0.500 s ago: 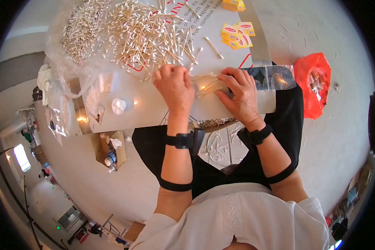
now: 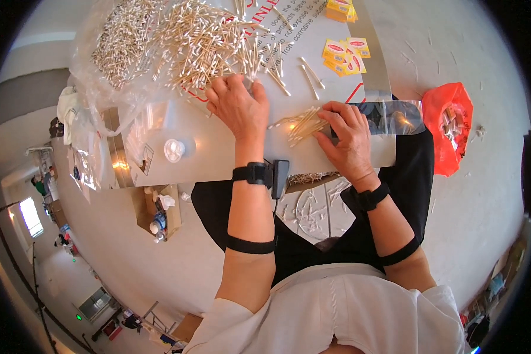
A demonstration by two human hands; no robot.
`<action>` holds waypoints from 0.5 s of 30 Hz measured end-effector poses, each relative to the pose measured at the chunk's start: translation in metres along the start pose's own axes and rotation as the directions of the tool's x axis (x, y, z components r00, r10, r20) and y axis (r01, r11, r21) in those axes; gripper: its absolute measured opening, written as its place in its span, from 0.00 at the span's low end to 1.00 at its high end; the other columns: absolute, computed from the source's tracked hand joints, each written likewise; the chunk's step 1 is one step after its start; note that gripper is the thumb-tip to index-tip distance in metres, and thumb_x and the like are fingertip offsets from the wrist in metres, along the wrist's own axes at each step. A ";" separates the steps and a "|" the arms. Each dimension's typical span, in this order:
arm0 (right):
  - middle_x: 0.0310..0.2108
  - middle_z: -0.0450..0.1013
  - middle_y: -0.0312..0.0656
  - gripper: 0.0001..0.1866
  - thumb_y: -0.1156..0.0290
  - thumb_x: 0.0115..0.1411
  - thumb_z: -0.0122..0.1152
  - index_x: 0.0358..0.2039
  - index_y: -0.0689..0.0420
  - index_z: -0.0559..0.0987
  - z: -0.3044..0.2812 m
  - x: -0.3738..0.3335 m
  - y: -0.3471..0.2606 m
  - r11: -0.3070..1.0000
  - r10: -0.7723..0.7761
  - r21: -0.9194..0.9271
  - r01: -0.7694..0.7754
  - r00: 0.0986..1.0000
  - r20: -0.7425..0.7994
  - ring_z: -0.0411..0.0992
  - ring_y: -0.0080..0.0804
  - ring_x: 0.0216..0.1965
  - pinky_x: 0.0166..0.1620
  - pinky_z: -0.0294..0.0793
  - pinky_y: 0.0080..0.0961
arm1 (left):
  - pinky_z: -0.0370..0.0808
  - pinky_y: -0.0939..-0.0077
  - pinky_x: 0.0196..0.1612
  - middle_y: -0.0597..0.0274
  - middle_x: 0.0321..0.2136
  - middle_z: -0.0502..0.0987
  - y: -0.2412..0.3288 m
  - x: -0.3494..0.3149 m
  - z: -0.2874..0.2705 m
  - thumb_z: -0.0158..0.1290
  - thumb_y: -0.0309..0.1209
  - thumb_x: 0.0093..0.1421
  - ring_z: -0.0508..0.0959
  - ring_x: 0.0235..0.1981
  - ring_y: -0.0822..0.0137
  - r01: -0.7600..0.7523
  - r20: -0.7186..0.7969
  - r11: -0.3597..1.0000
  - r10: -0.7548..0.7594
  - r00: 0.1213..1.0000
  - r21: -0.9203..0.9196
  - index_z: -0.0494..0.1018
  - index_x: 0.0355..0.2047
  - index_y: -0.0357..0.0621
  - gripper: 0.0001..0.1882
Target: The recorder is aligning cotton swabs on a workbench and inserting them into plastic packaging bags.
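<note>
I have the left hand [image 2: 242, 109] at the near edge of a broad pile of cotton swabs [image 2: 203, 50], its fingers bent over the swab tips; the back of it hides the grip, so I can't tell whether it is pinching any. My right hand [image 2: 347, 135] is beside a small fanned bundle of swabs [image 2: 302, 128], which lies on the bench [image 2: 218, 162] between the two hands. The right thumb and forefinger reach the bundle's right end with a gap between them, and I can't tell whether they are clamped on it. Beyond the right hand I see two loose swabs [image 2: 310, 81], and farther out some yellow cards [image 2: 343, 57] overlapping one another. Just right of that hand is a dark glossy strip [image 2: 395, 117], with a red bag [image 2: 433, 118] past it. To the left of my left hand is a small round container [image 2: 174, 150], and a clear plastic bag [image 2: 97, 106] with more swabs in it is farther off, up and to the left.
</note>
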State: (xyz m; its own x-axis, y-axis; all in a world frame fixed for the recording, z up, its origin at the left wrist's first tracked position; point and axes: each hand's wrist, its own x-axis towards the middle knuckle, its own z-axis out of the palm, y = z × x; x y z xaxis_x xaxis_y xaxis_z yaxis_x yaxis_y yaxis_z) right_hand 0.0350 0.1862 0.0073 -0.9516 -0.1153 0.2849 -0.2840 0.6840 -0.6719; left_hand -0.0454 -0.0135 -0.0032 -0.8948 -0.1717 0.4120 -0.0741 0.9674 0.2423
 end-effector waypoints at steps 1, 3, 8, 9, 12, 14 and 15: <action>0.45 0.71 0.38 0.19 0.72 0.44 0.68 0.40 0.55 0.77 0.000 0.000 0.000 1.000 0.001 0.006 -0.001 1.000 0.004 0.69 0.39 0.45 0.47 0.67 0.35 | 0.63 0.52 0.47 0.58 0.42 0.70 -0.006 0.004 0.004 0.60 0.32 0.51 0.65 0.49 0.51 0.010 0.001 1.000 -0.010 1.000 0.014 0.74 0.34 0.47 0.10; 0.45 0.71 0.38 0.19 0.72 0.45 0.68 0.40 0.55 0.77 0.001 0.000 0.000 1.000 0.004 0.010 -0.004 1.000 0.008 0.69 0.39 0.46 0.47 0.67 0.35 | 0.63 0.52 0.47 0.59 0.42 0.70 -0.012 0.006 0.007 0.59 0.29 0.51 0.65 0.49 0.51 0.019 0.005 0.999 -0.020 1.000 0.026 0.74 0.33 0.48 0.08; 0.45 0.71 0.38 0.19 0.72 0.45 0.68 0.40 0.55 0.77 0.001 -0.001 0.002 1.000 0.003 0.002 -0.003 1.000 0.014 0.69 0.39 0.46 0.47 0.67 0.35 | 0.61 0.53 0.49 0.62 0.41 0.69 -0.014 -0.004 0.002 0.57 0.23 0.49 0.65 0.50 0.52 0.040 0.041 0.992 -0.035 0.999 -0.117 0.75 0.29 0.50 0.07; 0.45 0.71 0.38 0.19 0.72 0.45 0.68 0.40 0.55 0.77 0.001 -0.001 0.002 1.000 0.003 0.002 -0.004 1.000 0.014 0.69 0.39 0.46 0.47 0.67 0.35 | 0.61 0.53 0.49 0.62 0.41 0.69 -0.012 -0.008 -0.001 0.57 0.23 0.49 0.65 0.50 0.52 0.039 0.042 0.992 -0.035 0.999 -0.117 0.75 0.29 0.50 0.07; 0.45 0.71 0.38 0.19 0.72 0.45 0.68 0.40 0.55 0.77 0.001 -0.001 0.002 1.000 0.003 0.000 -0.003 1.000 0.007 0.69 0.40 0.46 0.47 0.67 0.35 | 0.60 0.53 0.50 0.62 0.41 0.69 -0.001 -0.024 -0.010 0.57 0.21 0.46 0.64 0.49 0.53 -0.071 0.060 0.979 0.084 0.995 -0.191 0.75 0.28 0.50 0.09; 0.45 0.71 0.38 0.19 0.73 0.44 0.68 0.40 0.55 0.77 0.000 0.000 0.001 1.000 0.002 0.004 -0.002 1.000 0.005 0.69 0.40 0.45 0.48 0.67 0.35 | 0.61 0.51 0.51 0.66 0.42 0.69 0.004 -0.031 -0.014 0.57 0.21 0.44 0.64 0.51 0.53 -0.075 0.123 0.975 0.102 0.987 -0.211 0.77 0.32 0.53 0.14; 0.45 0.71 0.38 0.19 0.73 0.44 0.68 0.40 0.55 0.77 0.000 0.000 0.001 1.000 0.002 0.003 -0.002 1.000 0.005 0.69 0.40 0.45 0.48 0.67 0.35 | 0.61 0.51 0.51 0.66 0.42 0.69 0.007 -0.029 -0.015 0.57 0.21 0.44 0.64 0.51 0.53 -0.074 0.123 0.975 0.102 0.987 -0.212 0.77 0.32 0.53 0.14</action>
State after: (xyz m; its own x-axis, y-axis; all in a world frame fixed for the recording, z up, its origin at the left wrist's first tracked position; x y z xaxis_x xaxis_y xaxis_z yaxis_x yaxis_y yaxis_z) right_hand 0.0348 0.1863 0.0066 -0.9527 -0.1177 0.2801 -0.2825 0.6824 -0.6742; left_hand -0.0136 -0.0046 0.0003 -0.9450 -0.0482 0.3236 0.0873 0.9161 0.3914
